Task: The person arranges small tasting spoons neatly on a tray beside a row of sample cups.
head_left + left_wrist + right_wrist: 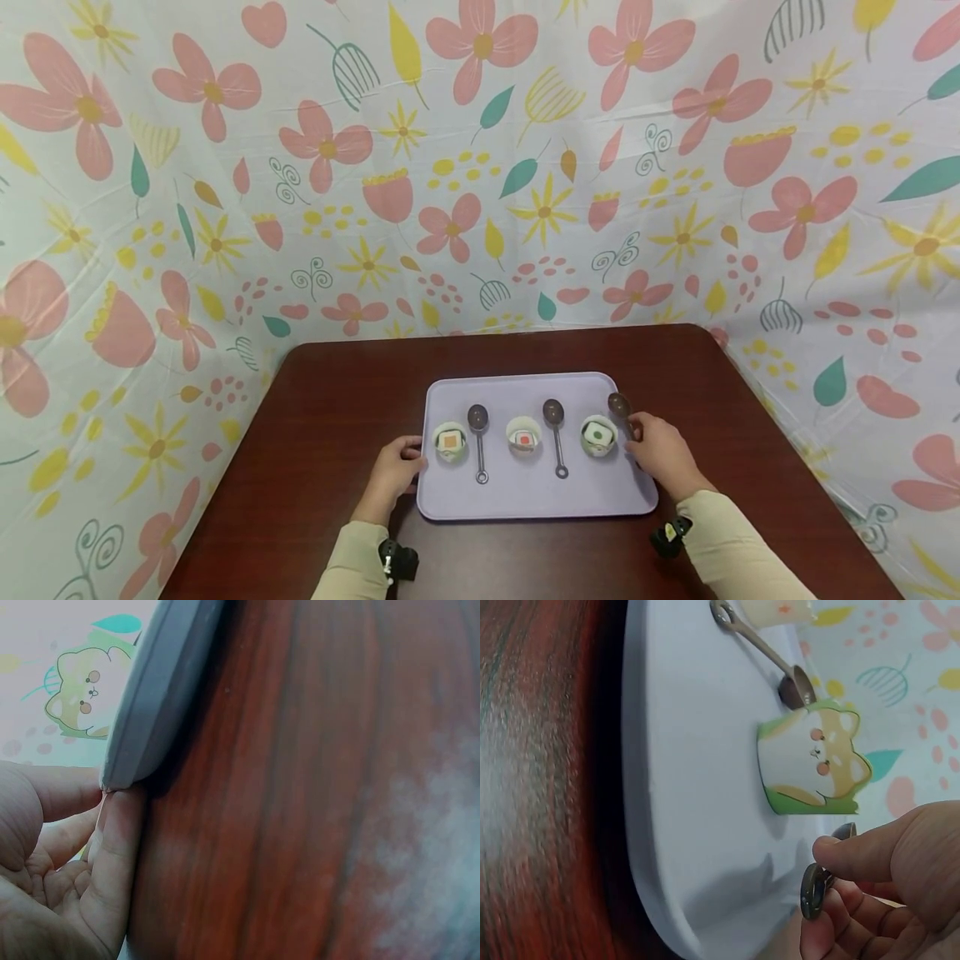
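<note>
A pale lilac tray (525, 498) lies on the table with three small cups and three brown spoons. My left hand (396, 471) grips the tray's left edge between thumb and fingers, as the left wrist view shows close up. My right hand (666, 454) pinches a brown spoon (618, 405) by its handle near the ring end, at the tray's right edge. Beside it stands the right cup (599, 446), with a green-marked square in it and a cartoon dog wrap (810, 754). The left cup (451, 454) holds an orange-marked square, the middle cup (523, 448) a red-marked one.
Two other spoons lie on the tray, the left spoon (480, 450) and the middle spoon (558, 442), each to the right of a cup. Under the tray is a dark reddish wooden table (352, 375). A flower-patterned cloth (450, 208) hangs behind it and at the sides.
</note>
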The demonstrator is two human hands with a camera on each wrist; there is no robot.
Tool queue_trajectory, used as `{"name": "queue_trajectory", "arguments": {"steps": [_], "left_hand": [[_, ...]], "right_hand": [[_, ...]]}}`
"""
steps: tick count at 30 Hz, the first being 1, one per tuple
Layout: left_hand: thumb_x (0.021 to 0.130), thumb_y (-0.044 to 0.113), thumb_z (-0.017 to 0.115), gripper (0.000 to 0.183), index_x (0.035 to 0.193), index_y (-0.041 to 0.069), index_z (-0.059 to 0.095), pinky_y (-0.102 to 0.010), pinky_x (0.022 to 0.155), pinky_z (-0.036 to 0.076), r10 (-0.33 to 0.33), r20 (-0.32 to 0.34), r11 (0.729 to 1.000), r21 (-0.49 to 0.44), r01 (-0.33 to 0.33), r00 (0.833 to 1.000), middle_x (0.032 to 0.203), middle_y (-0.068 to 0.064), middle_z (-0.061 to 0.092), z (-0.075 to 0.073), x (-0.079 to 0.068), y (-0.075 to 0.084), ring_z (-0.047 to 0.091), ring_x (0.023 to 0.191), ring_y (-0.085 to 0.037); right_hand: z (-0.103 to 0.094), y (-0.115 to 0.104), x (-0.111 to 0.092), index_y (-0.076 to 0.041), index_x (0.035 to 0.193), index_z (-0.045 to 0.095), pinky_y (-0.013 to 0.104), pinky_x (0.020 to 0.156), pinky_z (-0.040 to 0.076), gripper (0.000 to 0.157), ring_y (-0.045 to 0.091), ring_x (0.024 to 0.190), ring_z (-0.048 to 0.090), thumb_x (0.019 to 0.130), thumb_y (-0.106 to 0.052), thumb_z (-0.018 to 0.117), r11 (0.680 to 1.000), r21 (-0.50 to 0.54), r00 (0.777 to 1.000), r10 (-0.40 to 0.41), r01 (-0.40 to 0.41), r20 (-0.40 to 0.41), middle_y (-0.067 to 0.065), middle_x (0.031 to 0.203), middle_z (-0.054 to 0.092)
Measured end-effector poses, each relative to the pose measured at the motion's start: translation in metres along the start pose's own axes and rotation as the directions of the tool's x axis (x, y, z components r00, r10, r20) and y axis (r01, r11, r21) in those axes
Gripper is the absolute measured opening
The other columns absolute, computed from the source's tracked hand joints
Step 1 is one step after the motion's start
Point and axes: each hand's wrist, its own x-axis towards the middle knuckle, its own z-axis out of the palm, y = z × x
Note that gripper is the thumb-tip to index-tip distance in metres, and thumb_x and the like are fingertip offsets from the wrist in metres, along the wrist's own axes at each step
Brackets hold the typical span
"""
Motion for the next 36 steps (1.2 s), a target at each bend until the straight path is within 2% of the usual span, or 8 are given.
{"name": "queue_trajectory", "arguments": {"steps": [6,11,15,22,28,36], "left_hand": [[0.092,0.0,0.067,0.041,0.132,-0.001,0.061,-0.043,0.063,0.061,-0.001,0.005,1.0,-0.004,0.001,1.0,0.103,-0.015,0.062,0.0,0.0,0.0,0.066,0.079,-0.024],[0.092,-0.001,0.067,0.041,0.132,-0.001,0.061,-0.043,0.062,0.061,-0.001,0.004,1.0,-0.011,0.001,1.0,0.103,-0.015,0.062,0.0,0.0,-0.001,0.066,0.08,-0.024],[0.092,-0.001,0.067,0.041,0.132,-0.001,0.061,-0.043,0.063,0.061,-0.002,0.006,1.0,-0.013,0.002,1.0,0.103,-0.015,0.062,0.0,-0.001,0.0,0.066,0.08,-0.024],[0.092,-0.001,0.067,0.041,0.132,-0.001,0.06,-0.043,0.064,0.061,-0.005,0.008,1.0,-0.018,0.005,1.0,0.103,-0.015,0.062,0.0,0.0,0.0,0.066,0.079,-0.024],[0.092,-0.001,0.068,0.041,0.132,0.0,0.061,-0.043,0.063,0.061,-0.014,0.005,1.0,-0.019,0.014,1.0,0.104,-0.015,0.062,0.0,0.0,0.0,0.066,0.079,-0.025],[0.093,-0.001,0.067,0.04,0.132,0.0,0.061,-0.043,0.063,0.061,-0.012,0.005,1.0,-0.013,0.012,1.0,0.104,-0.016,0.062,0.0,0.001,0.0,0.066,0.08,-0.025]], "right_hand": [[0.005,-0.006,0.002,0.014,0.122,0.059,0.046,0.066,0.055,0.045,0.03,0.08,0.063,0.083,-0.005,0.073,0.999,-0.043,1.0,0.007,-0.007,-0.013,0.02,0.092,0.066],[0.009,-0.009,0.005,0.015,0.118,0.061,0.053,0.074,0.056,0.044,0.039,0.088,0.067,0.081,-0.004,0.074,0.996,-0.093,0.999,-0.005,0.002,-0.037,0.028,0.099,0.068],[0.012,-0.01,0.006,0.014,0.117,0.062,0.056,0.077,0.054,0.041,0.043,0.093,0.066,0.082,-0.005,0.074,0.992,-0.128,0.999,0.001,-0.006,-0.038,0.03,0.102,0.067],[0.013,-0.015,0.007,0.012,0.111,0.065,0.057,0.071,0.053,0.034,0.043,0.087,0.067,0.08,-0.003,0.07,0.985,-0.17,0.998,-0.023,0.014,-0.054,0.028,0.095,0.068],[0.015,-0.017,0.006,0.014,0.11,0.064,0.058,0.072,0.053,0.034,0.046,0.089,0.066,0.079,-0.001,0.07,0.982,-0.189,0.998,-0.023,0.013,-0.052,0.028,0.094,0.067],[0.015,-0.022,0.004,0.013,0.103,0.064,0.059,0.071,0.052,0.027,0.048,0.086,0.064,0.079,0.0,0.068,0.976,-0.217,0.997,-0.03,0.014,-0.069,0.026,0.088,0.064]]}}
